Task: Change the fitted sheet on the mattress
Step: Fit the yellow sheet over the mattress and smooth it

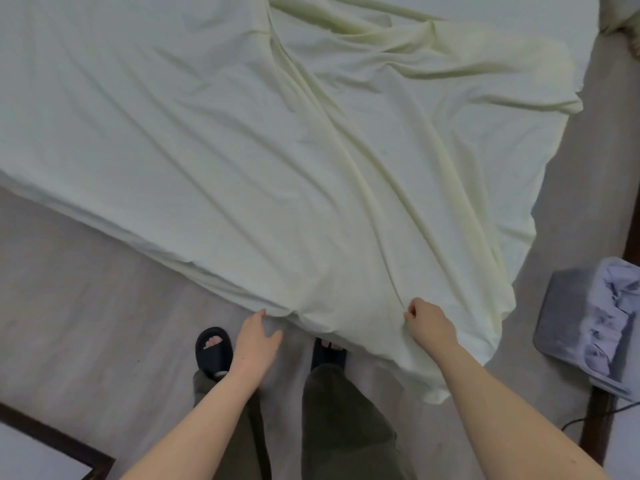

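Fitted sheet (277,150), pale green: draped loose and creased over the mattress (540,15), near corner spilling off the edge toward the floor (86,306). Right hand (429,322): fingers curled, pinching a fold near the hanging corner. Left hand (256,341): fingers straight, tips touching the hem, holding nothing. Black slippers (214,351) just below the hem. Grey basket (561,306) of lilac cloth at right, apart from the sheet.

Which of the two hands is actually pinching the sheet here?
The right hand: its fingers are curled, pinching a fold of the pale green sheet. The left hand is flat, fingertips just at the sheet's edge.
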Motion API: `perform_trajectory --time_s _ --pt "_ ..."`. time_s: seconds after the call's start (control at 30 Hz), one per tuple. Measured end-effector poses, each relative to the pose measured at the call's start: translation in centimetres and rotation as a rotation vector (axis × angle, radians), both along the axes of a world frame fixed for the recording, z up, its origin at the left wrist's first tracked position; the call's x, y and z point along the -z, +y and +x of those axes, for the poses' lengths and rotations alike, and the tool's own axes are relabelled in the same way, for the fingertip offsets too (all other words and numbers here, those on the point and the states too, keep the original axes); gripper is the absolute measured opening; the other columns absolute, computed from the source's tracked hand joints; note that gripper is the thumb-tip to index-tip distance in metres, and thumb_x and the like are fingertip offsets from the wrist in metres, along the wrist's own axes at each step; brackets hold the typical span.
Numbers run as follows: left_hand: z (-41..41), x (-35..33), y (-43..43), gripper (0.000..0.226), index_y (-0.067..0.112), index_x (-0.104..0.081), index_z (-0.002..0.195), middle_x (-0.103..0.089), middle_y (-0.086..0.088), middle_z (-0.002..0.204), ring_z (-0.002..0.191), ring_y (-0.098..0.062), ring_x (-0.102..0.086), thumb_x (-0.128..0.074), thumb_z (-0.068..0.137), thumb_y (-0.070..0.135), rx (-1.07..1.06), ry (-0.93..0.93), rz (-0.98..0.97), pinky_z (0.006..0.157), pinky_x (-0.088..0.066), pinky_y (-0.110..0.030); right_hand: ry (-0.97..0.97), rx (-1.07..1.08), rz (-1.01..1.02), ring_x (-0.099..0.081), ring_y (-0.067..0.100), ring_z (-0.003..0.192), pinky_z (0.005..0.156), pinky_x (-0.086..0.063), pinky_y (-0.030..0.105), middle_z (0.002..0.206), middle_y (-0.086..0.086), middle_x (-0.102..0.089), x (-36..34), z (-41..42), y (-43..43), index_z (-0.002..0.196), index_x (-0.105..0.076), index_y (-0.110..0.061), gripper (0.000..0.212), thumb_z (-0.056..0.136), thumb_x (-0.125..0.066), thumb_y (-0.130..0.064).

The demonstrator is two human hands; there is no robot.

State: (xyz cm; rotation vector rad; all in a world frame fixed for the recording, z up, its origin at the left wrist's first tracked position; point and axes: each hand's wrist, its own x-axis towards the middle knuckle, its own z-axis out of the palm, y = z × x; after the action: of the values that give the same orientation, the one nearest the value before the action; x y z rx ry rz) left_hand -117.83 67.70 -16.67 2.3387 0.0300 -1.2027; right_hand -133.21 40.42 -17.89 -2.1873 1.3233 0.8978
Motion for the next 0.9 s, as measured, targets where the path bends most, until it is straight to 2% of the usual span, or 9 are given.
perform_trajectory --time_s 0.13,0.3,0.37,0.47,0.57,0.63,0.7,0.83,0.9 --pt "2.0 -0.2 1.8 0.056 0.014 -0.033 0.148 -0.039 -0.003 0.149 0.131 -0.022 -0.043 -0.054 0.096 0.022 -0.092 -0.002 -0.018 0.103 -0.037 -0.032 0.219 -0.042 -0.127 -0.064 0.026 0.096 0.083 -0.049 0.034 0.104 0.002 -0.065 -1.6 -0.6 0.4 0.097 -0.063 -0.023 0.025 0.077 -0.051 -0.027" --pt "4.1 -0.3 5.0 0.052 0.017 -0.037 0.145 -0.045 0.001 0.143 0.122 -0.019 -0.049 -0.054 0.096 0.022 -0.167 0.010 -0.033 0.093 -0.037 -0.027 0.383 0.047 -0.145 -0.063 0.025 0.105 0.089 -0.044 0.034 0.115 0.002 -0.065 -1.9 0.4 1.9 0.113 -0.067 -0.020 0.031 0.087 -0.050 -0.023" --pt "5.1 -0.1 6.2 0.050 0.018 -0.038 0.144 -0.047 0.001 0.141 0.118 -0.020 -0.051 -0.054 0.096 0.022 -0.180 0.018 -0.035 0.098 -0.041 -0.032 0.291 0.036 -0.215 -0.063 0.028 0.104 0.087 -0.044 0.035 0.116 0.008 -0.063 -1.7 2.9 3.1 0.120 -0.057 -0.011 0.032 0.092 -0.042 -0.015" --pt "6.5 0.4 7.8 0.049 0.020 -0.039 0.143 -0.050 0.000 0.137 0.117 -0.022 -0.053 -0.055 0.096 0.022 -0.215 0.037 -0.035 0.102 -0.043 -0.038 -0.055 -0.248 -0.244 -0.060 0.031 0.104 0.082 -0.049 0.038 0.123 0.012 -0.053 -1.1 8.3 6.3 0.124 -0.044 -0.008 0.030 0.095 -0.037 -0.012" --pt "7.8 1.2 9.3 0.049 0.020 -0.039 0.142 -0.048 0.002 0.138 0.116 -0.021 -0.054 -0.055 0.096 0.023 -0.244 0.061 -0.062 0.105 -0.041 -0.038 -0.299 -0.551 -0.055 -0.040 0.028 0.132 0.099 -0.042 0.039 0.155 0.008 -0.026 -0.3 13.7 11.0 0.149 -0.027 -0.020 0.055 0.097 -0.043 -0.027" --pt "8.8 1.9 10.2 0.048 0.020 -0.040 0.141 -0.046 0.005 0.139 0.114 -0.016 -0.053 -0.055 0.096 0.024 -0.246 0.060 -0.083 0.099 -0.039 -0.031 -0.305 -0.697 0.021 -0.014 0.023 0.148 0.115 -0.026 0.041 0.164 -0.003 -0.001 0.7 16.7 13.8 0.155 -0.008 -0.029 0.065 0.099 -0.040 -0.041" --pt "10.1 2.7 11.1 0.047 0.020 -0.041 0.141 -0.046 0.006 0.139 0.114 -0.010 -0.048 -0.055 0.096 0.024 -0.226 0.046 -0.098 0.094 -0.036 -0.025 -0.290 -0.766 0.050 0.005 0.023 0.150 0.120 -0.011 0.044 0.162 -0.007 0.014 2.1 19.1 15.6 0.155 0.004 -0.033 0.070 0.099 -0.036 -0.050" --pt "13.9 4.1 12.5 0.050 0.019 -0.041 0.142 -0.045 0.001 0.142 0.122 -0.016 -0.048 -0.056 0.095 0.021 -0.176 0.004 -0.135 0.100 -0.036 -0.026 -0.292 -0.858 0.041 0.022 0.020 0.147 0.119 0.001 0.049 0.158 -0.011 0.027 5.1 22.0 17.0 0.151 0.019 -0.038 0.082 0.094 -0.036 -0.059" --pt "15.8 3.9 12.8 0.054 0.023 -0.038 0.145 -0.040 0.001 0.145 0.117 -0.011 -0.051 -0.057 0.095 0.021 -0.084 -0.101 -0.178 0.095 -0.034 -0.020 -0.286 -0.917 -0.002 0.024 0.021 0.146 0.119 -0.001 0.054 0.159 -0.011 0.026 5.9 21.8 16.8 0.150 0.020 -0.038 0.089 0.088 -0.041 -0.057"
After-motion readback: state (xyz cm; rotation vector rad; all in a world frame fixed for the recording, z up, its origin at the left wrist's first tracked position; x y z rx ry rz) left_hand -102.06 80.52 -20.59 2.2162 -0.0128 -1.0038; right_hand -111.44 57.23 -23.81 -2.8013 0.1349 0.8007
